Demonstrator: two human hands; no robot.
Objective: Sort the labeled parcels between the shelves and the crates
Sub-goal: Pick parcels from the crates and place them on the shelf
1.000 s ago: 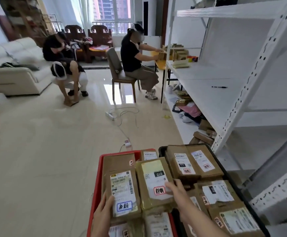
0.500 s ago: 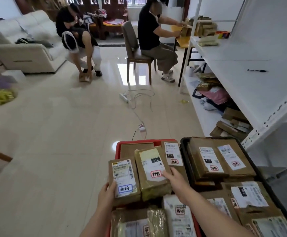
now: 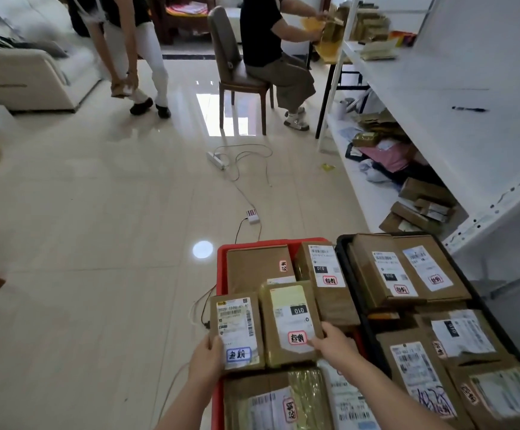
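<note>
Holding 2 parcels side by side above the red crate [image 3: 221, 252], the person has 1 in each hand. The left hand [image 3: 206, 358] grips the blue-stamped parcel [image 3: 237, 332] at its 7 o'clock corner, fingers curled underneath. The right hand [image 3: 330, 342] pinches the red-stamped parcel [image 3: 291, 324] at its 5 o'clock corner. Both look like light, stiff cardboard, the tape probably slick; near edges seem the safest hold. The black crate [image 3: 342, 262] sits at 3 o'clock.

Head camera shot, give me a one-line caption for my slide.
Left hand and right hand each hold a labeled parcel above the red crate, beside the black crate.
</note>
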